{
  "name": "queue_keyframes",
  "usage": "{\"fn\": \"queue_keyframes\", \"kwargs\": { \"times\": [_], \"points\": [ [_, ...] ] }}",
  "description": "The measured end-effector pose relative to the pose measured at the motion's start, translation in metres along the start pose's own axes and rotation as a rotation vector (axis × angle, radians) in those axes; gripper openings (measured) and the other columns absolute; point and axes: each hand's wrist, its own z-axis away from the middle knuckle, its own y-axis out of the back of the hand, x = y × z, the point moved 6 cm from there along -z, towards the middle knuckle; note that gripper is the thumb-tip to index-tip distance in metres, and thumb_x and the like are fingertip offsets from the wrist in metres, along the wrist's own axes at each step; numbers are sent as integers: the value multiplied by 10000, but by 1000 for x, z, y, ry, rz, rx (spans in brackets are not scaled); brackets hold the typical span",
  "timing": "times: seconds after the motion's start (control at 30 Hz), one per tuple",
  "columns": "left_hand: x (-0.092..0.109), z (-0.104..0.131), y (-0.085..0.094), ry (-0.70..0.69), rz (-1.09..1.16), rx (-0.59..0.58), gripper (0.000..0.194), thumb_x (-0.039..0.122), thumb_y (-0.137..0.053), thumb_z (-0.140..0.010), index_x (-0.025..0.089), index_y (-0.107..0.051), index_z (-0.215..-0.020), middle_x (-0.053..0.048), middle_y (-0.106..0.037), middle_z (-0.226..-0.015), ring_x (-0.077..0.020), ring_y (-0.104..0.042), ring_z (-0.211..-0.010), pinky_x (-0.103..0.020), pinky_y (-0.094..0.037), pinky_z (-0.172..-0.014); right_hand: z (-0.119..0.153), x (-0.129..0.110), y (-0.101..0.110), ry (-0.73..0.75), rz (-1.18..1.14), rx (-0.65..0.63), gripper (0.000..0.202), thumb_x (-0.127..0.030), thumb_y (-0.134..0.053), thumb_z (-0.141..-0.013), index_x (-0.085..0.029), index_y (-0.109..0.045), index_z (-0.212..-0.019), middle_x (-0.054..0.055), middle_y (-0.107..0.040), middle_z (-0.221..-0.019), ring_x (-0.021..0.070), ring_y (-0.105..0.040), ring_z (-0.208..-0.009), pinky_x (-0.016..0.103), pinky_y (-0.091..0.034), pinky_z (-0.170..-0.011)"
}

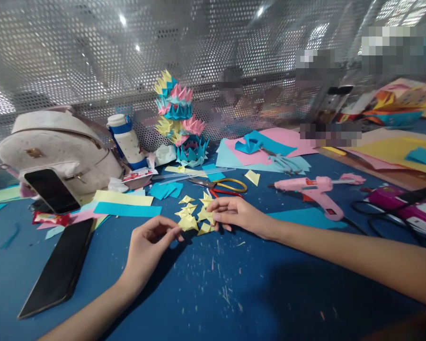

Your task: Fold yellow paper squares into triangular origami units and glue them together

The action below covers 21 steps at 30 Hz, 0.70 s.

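Several small yellow folded paper pieces [187, 209] lie in a cluster on the blue table in front of me. My left hand [151, 244] comes in from the left, thumb and index finger closed at the edge of the nearest yellow folded paper piece [188, 223]. From the right, my right hand [236, 215] reaches over the cluster with its fingers bent and closed at another yellow folded paper piece [206, 216]; its fingertips partly cover that piece. Just behind the cluster lies a pair of scissors [230, 185] with yellow and red handles.
A tower of folded paper rings [177, 111] stands at the back. Right are a pink glue gun [315, 185] and a purple power strip [401, 206] with cables. Left are a backpack [60, 142], a bottle [126, 139], a propped phone [52, 189] and a dark tablet [58, 267].
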Motion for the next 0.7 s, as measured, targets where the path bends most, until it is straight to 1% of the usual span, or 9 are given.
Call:
{"fn": "queue_keyframes", "kwargs": {
  "times": [0.13,0.23,0.33,0.47,0.53,0.6,0.7],
  "points": [
    [1,0,-1,5,-21,-7,147,294,-695,-846,169,-704,-768,-24,-729,-652,-127,-694,-600,-181,-553,-599,1,5,0,-17,-59,-1,302,-406,-726,-841,-152,-651,-988,52,-716,-800,121,-666,-695,200,-436,-516],
    [2,-1,-1,3,-32,-9,152,295,-692,-845,168,-704,-765,-27,-726,-647,-136,-694,-595,-193,-559,-592,2,5,-1,-26,-70,-1,273,-378,-750,-822,-156,-632,-929,43,-709,-794,120,-666,-718,194,-451,-540],
    [2,-1,-1,2,-40,-7,147,295,-691,-843,170,-702,-768,-29,-726,-645,-141,-696,-592,-195,-557,-576,4,3,-1,-6,-89,-7,256,-370,-708,-866,-166,-580,-952,26,-685,-784,113,-659,-715,196,-454,-556],
    [2,-1,0,2,-50,0,153,302,-686,-845,173,-698,-764,-31,-724,-644,-144,-697,-593,-202,-564,-584,6,0,-1,52,-122,-42,233,-356,-664,-906,-181,-511,-930,4,-645,-793,125,-673,-742,207,-457,-577],
    [2,-1,0,1,-56,3,155,304,-686,-842,172,-699,-763,-34,-724,-647,-145,-695,-594,-207,-566,-585,6,-1,-2,65,-84,-66,206,-323,-661,-911,-177,-541,-992,17,-674,-825,125,-676,-777,216,-478,-629],
    [2,0,0,2,-60,3,149,299,-688,-839,171,-701,-766,-34,-724,-650,-143,-692,-593,-206,-565,-584,6,-2,-4,82,-32,-92,191,-294,-661,-912,-167,-597,-1038,37,-711,-860,127,-679,-817,238,-504,-715],
    [3,0,0,0,-60,1,143,291,-689,-838,171,-702,-761,-28,-721,-648,-135,-689,-591,-193,-558,-583,7,-5,-7,107,-2,-113,158,-308,-666,-908,-154,-657,-939,61,-735,-900,150,-695,-880,291,-523,-826]
  ]
}}
